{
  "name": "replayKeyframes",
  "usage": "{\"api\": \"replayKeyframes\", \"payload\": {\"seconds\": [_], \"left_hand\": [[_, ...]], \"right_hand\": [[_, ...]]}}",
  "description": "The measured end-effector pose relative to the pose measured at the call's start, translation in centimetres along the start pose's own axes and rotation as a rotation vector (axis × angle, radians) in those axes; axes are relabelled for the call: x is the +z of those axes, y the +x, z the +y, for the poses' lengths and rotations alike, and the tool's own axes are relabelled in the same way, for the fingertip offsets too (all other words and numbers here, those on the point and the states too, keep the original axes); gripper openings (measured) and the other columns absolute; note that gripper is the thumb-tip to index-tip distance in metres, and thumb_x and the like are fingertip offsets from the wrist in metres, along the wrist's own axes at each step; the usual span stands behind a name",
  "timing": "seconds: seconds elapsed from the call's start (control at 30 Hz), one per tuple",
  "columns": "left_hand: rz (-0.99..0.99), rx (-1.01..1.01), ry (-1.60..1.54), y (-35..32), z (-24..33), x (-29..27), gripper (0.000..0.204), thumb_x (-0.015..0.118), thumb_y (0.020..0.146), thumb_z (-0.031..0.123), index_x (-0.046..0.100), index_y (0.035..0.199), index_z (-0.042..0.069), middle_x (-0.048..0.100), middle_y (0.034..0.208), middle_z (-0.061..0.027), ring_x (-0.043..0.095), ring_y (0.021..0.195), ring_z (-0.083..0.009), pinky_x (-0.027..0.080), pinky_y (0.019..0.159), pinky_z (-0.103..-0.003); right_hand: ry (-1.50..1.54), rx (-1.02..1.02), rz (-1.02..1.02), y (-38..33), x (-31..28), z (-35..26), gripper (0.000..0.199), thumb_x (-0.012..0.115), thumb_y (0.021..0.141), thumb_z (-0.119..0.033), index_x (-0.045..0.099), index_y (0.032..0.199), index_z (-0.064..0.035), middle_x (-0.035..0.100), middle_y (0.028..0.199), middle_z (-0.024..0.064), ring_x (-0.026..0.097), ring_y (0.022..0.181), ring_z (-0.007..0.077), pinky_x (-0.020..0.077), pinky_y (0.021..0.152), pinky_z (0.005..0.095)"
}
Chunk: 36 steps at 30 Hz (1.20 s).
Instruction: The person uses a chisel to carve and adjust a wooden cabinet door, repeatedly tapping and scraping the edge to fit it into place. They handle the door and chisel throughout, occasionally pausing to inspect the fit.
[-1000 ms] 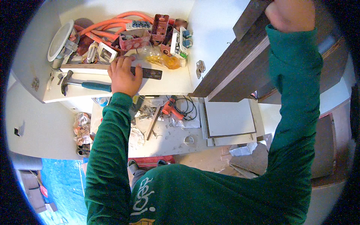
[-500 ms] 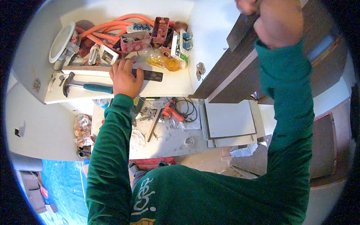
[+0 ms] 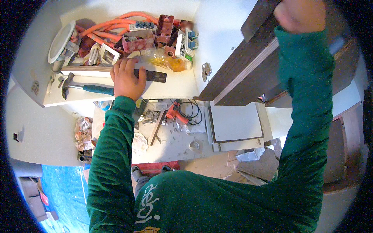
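Note:
My left hand point(image 3: 129, 79) rests on a cabinet shelf point(image 3: 116, 96), its fingers stretched over a narrow wooden strip point(image 3: 85, 70) and its thumb beside a dark flat strip point(image 3: 157, 76). Just left of its wrist lies a claw hammer point(image 3: 97, 89) with a green grip. At the upper right, my right hand point(image 3: 302, 15) is raised close to dark wood panels point(image 3: 256, 52). It is blurred, and its fingers are partly cut off by the picture's edge, so what it holds, if anything, does not show.
Behind my left hand, orange corrugated conduit point(image 3: 110, 27), red electrical boxes point(image 3: 165, 28), a white round fitting point(image 3: 61, 42) and a yellow-filled plastic bag point(image 3: 167, 63) crowd the shelf. Below stands a littered worktop point(image 3: 171, 149) with a red corded power tool point(image 3: 175, 112) and a white panel point(image 3: 237, 122).
My right hand has shifted up and to the right, away from the dark panel's edge. My left hand keeps its place on the strips while the whole view shifts slightly.

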State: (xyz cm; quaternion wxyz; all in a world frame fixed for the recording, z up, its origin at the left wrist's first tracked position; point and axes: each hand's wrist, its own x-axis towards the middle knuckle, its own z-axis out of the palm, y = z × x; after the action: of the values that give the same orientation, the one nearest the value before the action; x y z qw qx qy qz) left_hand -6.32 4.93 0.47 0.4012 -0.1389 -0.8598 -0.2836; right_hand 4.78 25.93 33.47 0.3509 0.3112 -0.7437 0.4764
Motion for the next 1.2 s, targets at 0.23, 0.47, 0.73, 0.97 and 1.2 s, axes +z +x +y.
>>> {"api": "replayKeyframes", "payload": {"seconds": [0.23,0.47,0.73,0.97,1.2], "left_hand": [[-0.009,-0.006,0.008,0.1,0.1,0.1,0.031,0.067,0.087,0.027,0.067,0.112,0.009,0.064,0.115,-0.0126,0.052,0.122,-0.0377,0.036,0.106,-0.053],[-0.003,0.008,-0.001,0.1,-0.1,0.2,0.032,0.067,0.088,0.027,0.067,0.114,0.009,0.063,0.117,-0.0120,0.052,0.121,-0.0373,0.036,0.106,-0.054],[-0.008,0.001,-0.008,0.1,0.0,0.1,0.031,0.068,0.088,0.026,0.066,0.114,0.009,0.063,0.116,-0.0120,0.052,0.121,-0.0374,0.036,0.106,-0.054],[0.017,0.020,-0.005,0.1,-0.2,0.1,0.031,0.068,0.088,0.026,0.066,0.113,0.008,0.063,0.116,-0.0125,0.053,0.121,-0.0379,0.037,0.105,-0.053],[0.004,0.000,-0.011,0.2,-0.1,0.1,0.032,0.067,0.088,0.026,0.066,0.114,0.008,0.063,0.117,-0.0124,0.052,0.122,-0.0379,0.036,0.107,-0.054]], "right_hand": [[0.059,0.075,-0.042,0.0,-0.2,0.2,0.027,0.073,0.095,-0.027,0.059,0.075,-0.0146,0.053,0.054,-0.0042,0.052,0.044,0.0072,0.0427,0.044,0.0209],[-0.001,-0.035,-0.035,1.0,-0.6,0.3,0.027,0.072,0.096,-0.027,0.060,0.075,-0.0145,0.053,0.055,-0.0045,0.051,0.045,0.0063,0.0422,0.044,0.0210],[-0.017,-0.027,-0.072,1.0,-0.2,-0.7,0.026,0.072,0.096,-0.027,0.060,0.077,-0.0151,0.053,0.056,-0.0057,0.051,0.045,0.0056,0.0427,0.044,0.0200],[-0.063,-0.060,-0.043,1.1,-0.3,0.3,0.025,0.072,0.095,-0.027,0.060,0.078,-0.0148,0.053,0.055,-0.0049,0.051,0.045,0.0055,0.0427,0.043,0.0199],[-0.013,-0.013,-0.089,1.4,-0.8,0.2,0.026,0.072,0.095,-0.028,0.060,0.077,-0.0153,0.053,0.055,-0.0045,0.051,0.045,0.0056,0.0415,0.043,0.0201]]}}
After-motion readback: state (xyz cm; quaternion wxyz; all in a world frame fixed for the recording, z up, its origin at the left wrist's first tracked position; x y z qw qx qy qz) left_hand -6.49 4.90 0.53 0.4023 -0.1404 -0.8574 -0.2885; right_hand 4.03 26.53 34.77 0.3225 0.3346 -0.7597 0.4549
